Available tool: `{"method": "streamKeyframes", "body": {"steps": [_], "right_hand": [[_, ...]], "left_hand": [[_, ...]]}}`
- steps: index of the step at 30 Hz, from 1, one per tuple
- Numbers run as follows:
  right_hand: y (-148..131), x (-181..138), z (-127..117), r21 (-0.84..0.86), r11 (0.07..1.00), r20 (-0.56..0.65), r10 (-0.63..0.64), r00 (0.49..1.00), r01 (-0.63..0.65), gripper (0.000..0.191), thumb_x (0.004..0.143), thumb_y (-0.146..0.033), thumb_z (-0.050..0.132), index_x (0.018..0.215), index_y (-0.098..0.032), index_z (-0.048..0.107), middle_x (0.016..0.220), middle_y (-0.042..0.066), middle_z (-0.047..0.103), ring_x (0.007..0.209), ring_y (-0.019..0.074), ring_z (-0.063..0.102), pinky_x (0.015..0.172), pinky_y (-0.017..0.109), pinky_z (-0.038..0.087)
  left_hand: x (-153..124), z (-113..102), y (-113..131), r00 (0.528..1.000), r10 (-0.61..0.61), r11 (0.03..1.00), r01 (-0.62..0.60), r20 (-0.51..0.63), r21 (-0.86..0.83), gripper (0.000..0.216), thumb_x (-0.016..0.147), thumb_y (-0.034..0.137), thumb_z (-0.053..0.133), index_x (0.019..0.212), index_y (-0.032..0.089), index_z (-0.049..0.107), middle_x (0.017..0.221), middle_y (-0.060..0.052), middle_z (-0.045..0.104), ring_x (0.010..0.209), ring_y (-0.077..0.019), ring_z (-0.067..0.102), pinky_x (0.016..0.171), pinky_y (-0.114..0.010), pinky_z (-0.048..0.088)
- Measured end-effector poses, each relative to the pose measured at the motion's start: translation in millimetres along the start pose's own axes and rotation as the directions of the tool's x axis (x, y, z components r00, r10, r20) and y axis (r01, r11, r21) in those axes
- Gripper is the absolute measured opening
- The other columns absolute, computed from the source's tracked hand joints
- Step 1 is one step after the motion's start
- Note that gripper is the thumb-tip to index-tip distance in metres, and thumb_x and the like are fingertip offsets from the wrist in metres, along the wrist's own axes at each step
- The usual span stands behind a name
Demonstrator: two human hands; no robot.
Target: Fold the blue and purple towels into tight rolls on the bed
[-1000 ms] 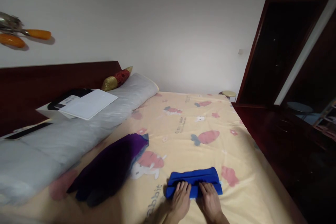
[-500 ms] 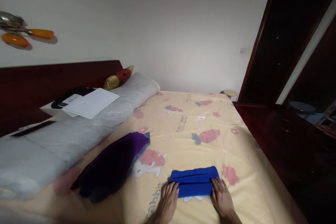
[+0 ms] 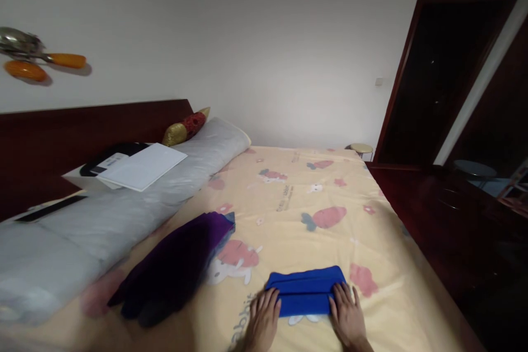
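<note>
A piece of blue cloth (image 3: 306, 303), folded into a flat rectangle with a crease along its length, lies on the patterned bed sheet. My left hand (image 3: 264, 316) rests at its left end, fingers stretched out over the edge. At the right end lies my right hand (image 3: 348, 313), its fingers flat and slightly apart on the cloth. To the left of them, a dark purple and navy bundle of cloth (image 3: 177, 272) is spread on the sheet, touched by neither hand.
The yellow sheet (image 3: 272, 231) has carrot and rabbit prints. A long grey bolster (image 3: 157, 209) runs along the dark headboard (image 3: 103, 124), with a white flat board (image 3: 144, 166) and a red and gold cushion (image 3: 187, 127) on it. A round stool (image 3: 361, 148) stands beyond the bed.
The view has tilted slightly, so most things sit a little lower in the picture. Both hands stay at the ends of the blue cloth, the right fingers spread slightly more.
</note>
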State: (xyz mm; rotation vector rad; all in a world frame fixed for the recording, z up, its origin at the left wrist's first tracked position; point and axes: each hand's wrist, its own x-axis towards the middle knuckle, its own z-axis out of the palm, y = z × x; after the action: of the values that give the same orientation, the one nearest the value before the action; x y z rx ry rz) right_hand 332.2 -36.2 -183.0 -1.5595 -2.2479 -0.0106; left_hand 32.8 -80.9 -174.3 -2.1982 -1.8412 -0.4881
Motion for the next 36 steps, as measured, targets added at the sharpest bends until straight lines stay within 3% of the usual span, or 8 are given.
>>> {"method": "streamKeyframes", "body": {"steps": [2,5,10,17,20,26,31,36], "right_hand": [[10.3,-2.3,-3.4,-0.038,0.999,0.025,0.039,0.999,-0.038,0.041,0.095,-0.042,0.039,0.124,-0.024,0.062,0.134,0.006,0.056,0.131,0.0342,0.043,0.110,0.059,0.025],[-11.7,2.1,-3.1,-0.011,1.000,0.046,-0.005,0.999,0.006,0.044,0.097,-0.040,0.034,0.132,-0.023,0.056,0.139,0.006,0.051,0.135,0.0303,0.038,0.112,0.055,0.024],[-59.1,16.0,0.3,0.117,0.984,0.139,-0.147,0.979,0.131,0.044,0.098,-0.035,0.029,0.137,-0.028,0.049,0.141,0.001,0.048,0.133,0.0210,0.041,0.113,0.042,0.028],[0.6,11.0,-13.9,-0.070,0.983,0.162,0.179,0.970,-0.170,0.049,0.097,-0.041,0.030,0.133,-0.020,0.055,0.142,0.007,0.046,0.136,0.0313,0.036,0.111,0.056,0.024],[-7.4,11.7,-13.1,-0.032,0.991,0.126,0.131,0.983,-0.128,0.049,0.097,-0.040,0.029,0.135,-0.020,0.052,0.145,0.008,0.043,0.138,0.0298,0.032,0.111,0.055,0.026],[-60.6,28.5,2.2,0.164,0.983,0.191,-0.117,0.975,0.085,0.047,0.098,-0.036,0.027,0.140,-0.025,0.045,0.145,0.004,0.042,0.135,0.0223,0.039,0.109,0.045,0.034],[-20.6,32.2,6.4,0.035,0.986,0.163,0.155,0.974,-0.162,0.049,0.097,-0.042,0.028,0.134,-0.023,0.053,0.141,0.008,0.047,0.134,0.0277,0.040,0.108,0.052,0.032],[11.0,23.6,10.8,-0.032,0.979,0.134,0.205,0.970,-0.203,0.053,0.096,-0.045,0.027,0.134,-0.019,0.053,0.144,0.009,0.045,0.136,0.0293,0.036,0.108,0.054,0.029]], "left_hand": [[-3.5,-2.8,-4.1,0.997,-0.064,0.997,0.066,-0.030,0.044,0.038,0.094,0.027,0.040,0.128,0.026,0.057,0.128,-0.003,0.063,0.120,-0.0211,0.054,0.107,-0.043,0.036],[3.9,3.5,25.5,0.995,-0.087,0.995,0.089,-0.051,0.050,0.041,0.093,0.019,0.037,0.129,0.024,0.057,0.129,-0.005,0.062,0.123,-0.0216,0.051,0.107,-0.044,0.035],[27.1,16.9,70.7,0.993,0.087,0.992,-0.079,0.077,-0.098,0.042,0.096,0.026,0.034,0.133,0.025,0.053,0.128,-0.002,0.063,0.116,-0.0158,0.056,0.102,-0.034,0.040],[11.2,-2.7,7.6,0.975,-0.204,0.979,0.203,0.089,0.017,0.043,0.095,0.039,0.035,0.131,0.026,0.055,0.135,-0.004,0.058,0.127,-0.0237,0.047,0.108,-0.047,0.030],[9.8,0.8,21.7,0.971,-0.238,0.970,0.236,0.021,0.065,0.043,0.094,0.033,0.035,0.128,0.021,0.058,0.135,-0.008,0.057,0.129,-0.0260,0.045,0.107,-0.050,0.029],[35.6,19.0,72.0,0.989,0.058,0.993,-0.043,0.136,-0.110,0.046,0.095,0.028,0.032,0.139,0.026,0.045,0.139,-0.003,0.055,0.123,-0.0178,0.052,0.101,-0.035,0.040],[42.6,2.2,28.0,0.945,-0.189,0.980,0.199,0.268,-0.011,0.049,0.095,0.042,0.032,0.139,0.025,0.045,0.146,-0.007,0.046,0.132,-0.0260,0.044,0.106,-0.050,0.035],[35.3,-7.7,8.9,0.954,-0.229,0.973,0.219,0.196,0.071,0.047,0.094,0.041,0.034,0.135,0.025,0.050,0.145,-0.007,0.045,0.135,-0.0275,0.040,0.108,-0.057,0.028]]}}
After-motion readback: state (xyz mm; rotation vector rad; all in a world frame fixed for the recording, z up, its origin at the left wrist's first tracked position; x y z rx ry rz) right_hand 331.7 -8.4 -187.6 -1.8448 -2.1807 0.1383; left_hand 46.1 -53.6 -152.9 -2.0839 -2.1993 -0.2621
